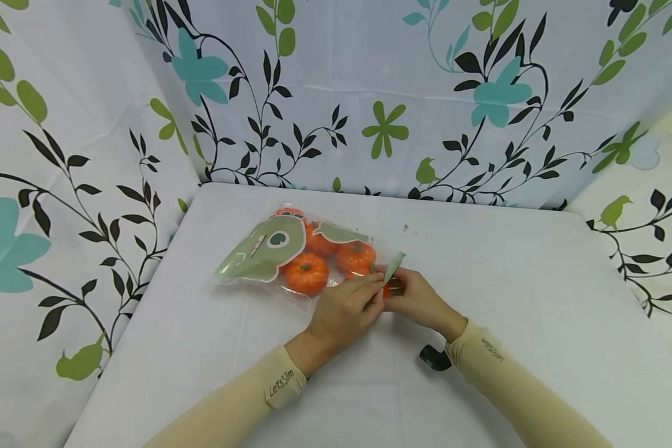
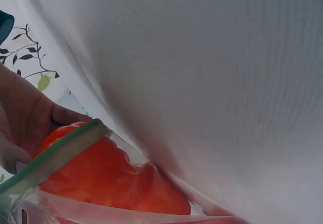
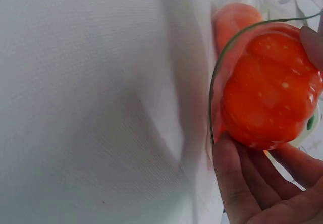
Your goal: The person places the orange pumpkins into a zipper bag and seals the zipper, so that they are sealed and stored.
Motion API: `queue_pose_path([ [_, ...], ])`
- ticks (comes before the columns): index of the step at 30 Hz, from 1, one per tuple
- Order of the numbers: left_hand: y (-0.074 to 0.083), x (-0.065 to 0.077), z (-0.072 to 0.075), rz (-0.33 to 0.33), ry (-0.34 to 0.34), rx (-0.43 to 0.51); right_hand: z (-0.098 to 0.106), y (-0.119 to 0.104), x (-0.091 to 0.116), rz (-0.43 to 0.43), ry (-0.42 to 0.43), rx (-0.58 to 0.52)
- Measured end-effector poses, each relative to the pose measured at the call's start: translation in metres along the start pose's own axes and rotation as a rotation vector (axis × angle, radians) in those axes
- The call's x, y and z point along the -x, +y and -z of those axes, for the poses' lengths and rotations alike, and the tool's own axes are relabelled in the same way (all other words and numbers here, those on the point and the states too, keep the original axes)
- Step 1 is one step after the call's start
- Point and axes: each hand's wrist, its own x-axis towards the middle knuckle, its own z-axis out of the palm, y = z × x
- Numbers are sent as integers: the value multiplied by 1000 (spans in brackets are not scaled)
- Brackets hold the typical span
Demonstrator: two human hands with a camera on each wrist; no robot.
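Note:
A clear plastic bag (image 1: 243, 261) with a green printed face lies on the table, its mouth toward the right. Several small orange pumpkins (image 1: 307, 274) show through it. At the mouth, my left hand (image 1: 344, 311) grips the bag's edge beside the green zip strip (image 2: 60, 156). My right hand (image 1: 422, 302) holds one shiny orange pumpkin (image 3: 272, 93) at the opening, fingers beneath it and thumb on its other side. The zip edge curves around that pumpkin in the right wrist view. The left fingertips are mostly hidden in the head view.
A white cloth covers the table (image 1: 515, 280). Close to the right sleeve, a small dark rounded object (image 1: 435, 358) shows, likely part of the wrist camera. Leaf-patterned curtains (image 1: 313, 93) stand behind the table and on both sides.

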Motion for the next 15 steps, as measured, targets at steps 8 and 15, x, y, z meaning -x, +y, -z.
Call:
queue_pose_path([
  [8, 0, 1, 0, -4, -21, 1, -13, 1, -9, 40, 127, 104],
  [15, 0, 0, -1, 33, -51, -10, -25, 1, -14, 51, 216, 229],
])
